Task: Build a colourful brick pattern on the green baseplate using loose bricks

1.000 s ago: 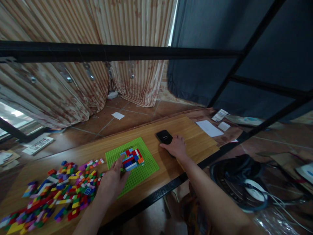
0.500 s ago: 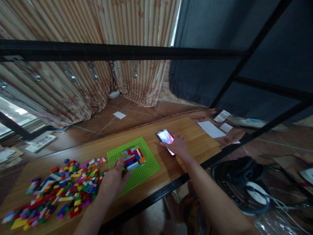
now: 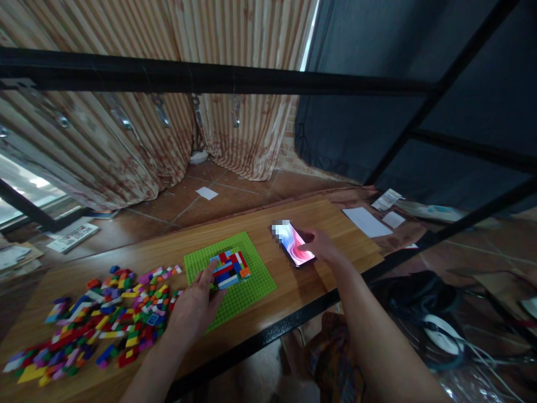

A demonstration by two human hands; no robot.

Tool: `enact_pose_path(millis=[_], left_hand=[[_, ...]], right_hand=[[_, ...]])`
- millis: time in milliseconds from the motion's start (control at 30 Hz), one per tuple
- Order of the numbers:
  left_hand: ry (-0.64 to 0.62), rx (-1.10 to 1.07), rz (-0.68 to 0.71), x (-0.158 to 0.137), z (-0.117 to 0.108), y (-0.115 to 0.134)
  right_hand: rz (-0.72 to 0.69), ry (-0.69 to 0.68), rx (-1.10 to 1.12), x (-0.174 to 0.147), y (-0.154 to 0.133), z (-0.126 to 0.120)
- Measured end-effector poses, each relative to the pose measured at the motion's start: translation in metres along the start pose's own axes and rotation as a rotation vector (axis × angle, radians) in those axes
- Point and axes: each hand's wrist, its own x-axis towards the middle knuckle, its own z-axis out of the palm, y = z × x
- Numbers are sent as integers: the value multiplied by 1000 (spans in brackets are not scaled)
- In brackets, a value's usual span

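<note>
A block of stacked toy bricks (image 3: 230, 268), in red, blue, white and orange, sits on a green baseplate (image 3: 255, 282). My left hand (image 3: 195, 302) lies at the left side of this block, its fingers stretched out against it and the thumb apart over the plate. To the right of the plate a phone (image 3: 293, 244) lies flat on the wooden table with its screen lit. My right hand (image 3: 325, 246) is at the phone's right edge. Its thumb reaches over the screen, with the fingers apart; whether it touches the glass I cannot tell.
Loose toy bricks (image 3: 104, 319) are spread over the left part of the table (image 3: 168, 246). A black metal bar (image 3: 268, 334) runs along the table's near edge. White paper (image 3: 367, 221) lies past the right end. Cables and a white device (image 3: 442, 334) are at the lower right.
My right hand has drawn back to the right, uncovering more of the phone's screen. My left hand stays at the brick block. The view has shifted slightly.
</note>
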Motion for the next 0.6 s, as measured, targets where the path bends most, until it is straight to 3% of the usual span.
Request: enact_pose_path(millis=[167, 300, 433, 600], left_hand=[[1, 25, -8, -1, -2, 1], [-6, 21, -2, -1, -1, 0], [12, -3, 6, -1, 1, -1], [11, -41, 10, -1, 1, 1]], right_hand=[[113, 223, -17, 9, -4, 16], [132, 279, -32, 11, -7, 16], [109, 262, -88, 5, -9, 7], [19, 94, -266, -23, -1, 0]])
